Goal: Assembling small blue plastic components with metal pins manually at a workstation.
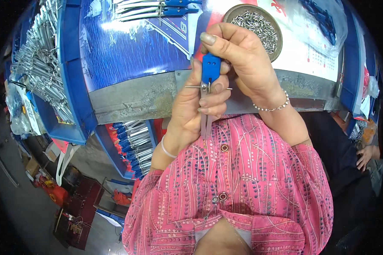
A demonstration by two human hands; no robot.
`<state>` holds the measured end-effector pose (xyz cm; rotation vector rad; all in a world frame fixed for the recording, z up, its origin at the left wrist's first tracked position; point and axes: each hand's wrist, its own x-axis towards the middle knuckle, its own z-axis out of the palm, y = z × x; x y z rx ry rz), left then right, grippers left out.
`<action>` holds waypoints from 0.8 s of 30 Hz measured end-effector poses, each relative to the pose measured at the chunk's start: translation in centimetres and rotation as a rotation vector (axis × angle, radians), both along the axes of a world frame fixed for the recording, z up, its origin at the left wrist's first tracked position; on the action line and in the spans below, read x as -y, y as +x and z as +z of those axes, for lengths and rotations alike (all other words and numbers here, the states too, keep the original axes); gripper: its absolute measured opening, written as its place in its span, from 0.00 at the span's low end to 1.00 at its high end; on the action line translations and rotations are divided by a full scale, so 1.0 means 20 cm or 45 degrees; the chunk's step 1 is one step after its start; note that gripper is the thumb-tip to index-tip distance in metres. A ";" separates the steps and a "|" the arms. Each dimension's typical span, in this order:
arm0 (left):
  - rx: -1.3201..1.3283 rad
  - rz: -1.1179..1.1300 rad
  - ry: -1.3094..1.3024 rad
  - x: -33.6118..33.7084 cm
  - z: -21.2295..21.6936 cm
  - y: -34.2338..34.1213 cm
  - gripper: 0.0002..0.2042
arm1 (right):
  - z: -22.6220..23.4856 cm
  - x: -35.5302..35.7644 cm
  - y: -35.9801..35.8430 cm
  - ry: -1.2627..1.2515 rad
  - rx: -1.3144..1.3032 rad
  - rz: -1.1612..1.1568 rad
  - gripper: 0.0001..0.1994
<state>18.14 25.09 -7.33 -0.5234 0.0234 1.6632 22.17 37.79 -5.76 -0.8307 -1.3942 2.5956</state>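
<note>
My left hand [195,106] and my right hand [242,59] hold one small tool together close to my chest. It is a drawing compass [209,72] with a blue plastic head and thin metal legs that point down toward my pink patterned shirt. A thin metal pin sticks out on both sides of its hinge. My left fingers wrap the legs and hinge from the left. My right thumb and fingers pinch the blue head from above and from the right.
A round dish of small metal pins [256,26] lies on the blue-covered table just beyond my hands. Finished compasses [157,8] lie at the far edge. Blue trays of metal parts [42,68] stand at left, another tray [134,146] lower. Another person's hand [365,156] is at right.
</note>
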 end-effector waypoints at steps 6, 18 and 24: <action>0.174 0.075 0.099 -0.01 0.00 0.03 0.22 | 0.02 0.00 0.01 -0.021 0.005 -0.012 0.08; 0.091 -0.037 -0.071 -0.02 0.04 0.01 0.23 | 0.04 -0.02 0.03 0.075 -0.063 -0.034 0.08; 0.141 -0.028 0.108 -0.02 0.01 0.01 0.25 | 0.06 -0.03 0.03 0.244 -0.104 -0.012 0.07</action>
